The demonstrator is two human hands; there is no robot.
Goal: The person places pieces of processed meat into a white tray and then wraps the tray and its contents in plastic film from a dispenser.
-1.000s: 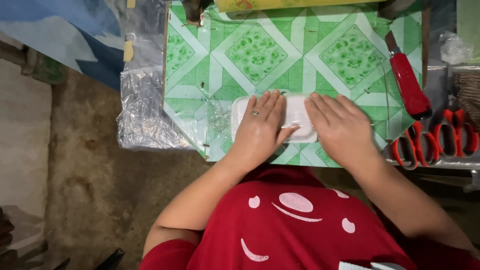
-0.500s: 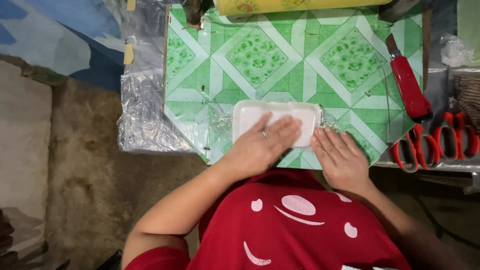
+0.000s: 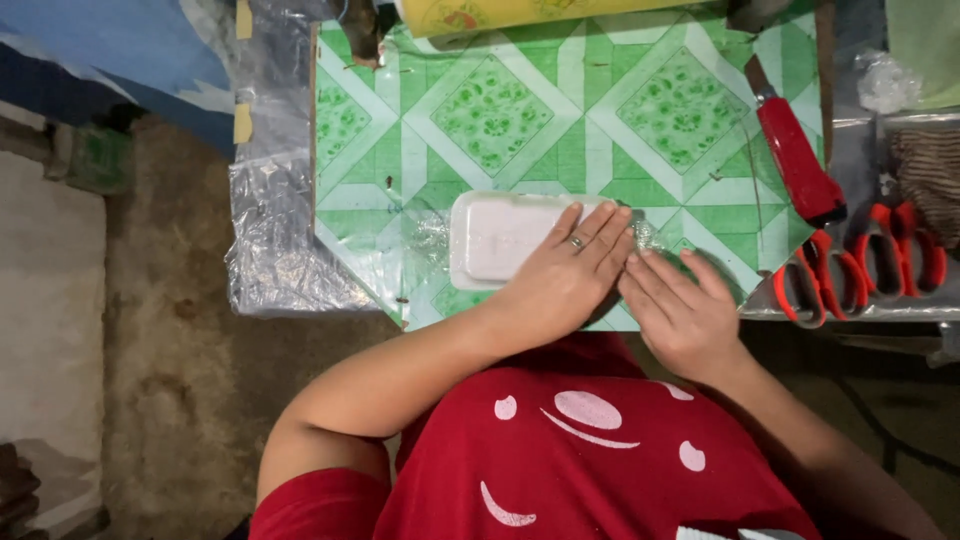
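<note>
Change since a second ago: white foam tray (image 3: 500, 238) sat under both palms, hidden at the middle; now its left two-thirds lie bare and both hands are shifted to its right end.
Left hand (image 3: 565, 275): flat, fingers together and extended, ring on one finger, pressing the tray's right end and the clear film there.
Right hand (image 3: 685, 310): flat, fingers slightly spread, on the worktop (image 3: 480, 120) just right of the tray, touching the left hand's fingertips; grips nothing.
Reading: smoothing appears to have moved from the top face to the right-end fold of the wrap.
Tray position: near front edge of the green-patterned worktop, centre-left.
Tray axis: long axis runs left–right, parallel to the front edge; flat, not tilted.
Nearby: red utility knife (image 3: 795, 160) and red-handled scissors (image 3: 860, 265) at right, well apart.
</note>
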